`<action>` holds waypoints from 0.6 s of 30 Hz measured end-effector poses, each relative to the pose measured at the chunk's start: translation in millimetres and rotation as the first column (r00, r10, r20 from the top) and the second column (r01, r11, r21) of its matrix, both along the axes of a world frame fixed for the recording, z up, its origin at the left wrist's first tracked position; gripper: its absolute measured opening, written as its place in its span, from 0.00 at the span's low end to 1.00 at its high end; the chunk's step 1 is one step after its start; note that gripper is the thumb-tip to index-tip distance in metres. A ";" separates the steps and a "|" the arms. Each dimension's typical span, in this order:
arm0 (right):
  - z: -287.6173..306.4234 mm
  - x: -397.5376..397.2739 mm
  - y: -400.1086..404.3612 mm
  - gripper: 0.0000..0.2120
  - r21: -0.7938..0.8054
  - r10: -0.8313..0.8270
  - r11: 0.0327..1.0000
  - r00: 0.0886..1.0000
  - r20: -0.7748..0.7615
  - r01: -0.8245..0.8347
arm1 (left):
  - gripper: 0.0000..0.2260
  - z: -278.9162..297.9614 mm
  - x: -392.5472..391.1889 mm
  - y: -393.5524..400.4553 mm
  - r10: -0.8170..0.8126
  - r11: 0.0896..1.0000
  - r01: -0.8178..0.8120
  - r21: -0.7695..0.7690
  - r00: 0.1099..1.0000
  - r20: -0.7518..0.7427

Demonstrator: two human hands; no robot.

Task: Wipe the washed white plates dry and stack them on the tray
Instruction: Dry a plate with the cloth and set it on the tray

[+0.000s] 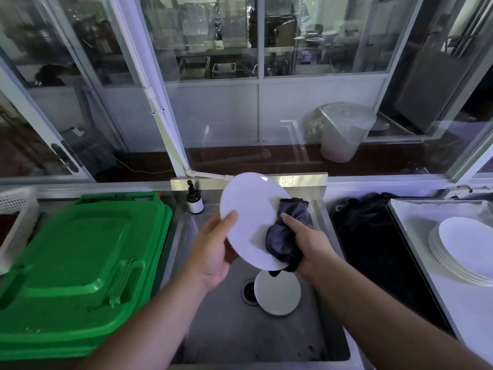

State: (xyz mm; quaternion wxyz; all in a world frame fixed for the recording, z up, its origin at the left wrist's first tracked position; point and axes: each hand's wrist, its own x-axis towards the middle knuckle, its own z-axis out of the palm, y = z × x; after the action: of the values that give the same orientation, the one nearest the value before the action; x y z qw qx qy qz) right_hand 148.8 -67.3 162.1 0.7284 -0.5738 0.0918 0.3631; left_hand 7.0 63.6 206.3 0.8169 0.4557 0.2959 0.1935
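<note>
A white plate (249,213) is held tilted above the steel sink (213,329). My left hand (213,249) grips its left rim, thumb on the face. My right hand (306,244) holds a dark grey cloth (286,233) bunched against the plate's right side. Below them another white plate (277,293) lies in the sink beside the drain (247,291). On the right, a stack of several white plates (464,249) sits on a metal tray (416,225).
A green plastic bin lid (80,268) fills the counter on the left, with a white mesh basket (16,217) behind it. A brown pump bottle (194,198) stands at the sink's back left corner. Dark cloth (373,236) lies between sink and tray.
</note>
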 end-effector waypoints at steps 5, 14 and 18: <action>20.8 17.2 -4.8 0.18 -0.045 0.151 0.988 0.975 0.164 -0.146 | 0.29 9.5 -3.3 27.5 -0.145 0.989 0.144 -0.017 0.983 -0.110; 7.5 12.7 18.0 0.24 0.011 0.020 1.000 0.999 -0.047 -0.019 | 0.15 5.0 13.8 -6.5 0.010 1.000 -0.008 -0.012 0.996 0.094; -14.2 -6.2 20.2 0.26 0.050 -0.012 0.999 0.983 -0.182 0.021 | 0.09 -10.4 12.3 -17.4 -0.012 0.999 0.008 0.032 0.992 0.128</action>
State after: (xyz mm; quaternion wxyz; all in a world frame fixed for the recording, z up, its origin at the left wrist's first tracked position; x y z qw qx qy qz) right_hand 142.6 -47.1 147.9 0.7345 -0.5183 0.1532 0.4103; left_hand 19.3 46.2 195.9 0.8281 0.4565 0.2373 0.2227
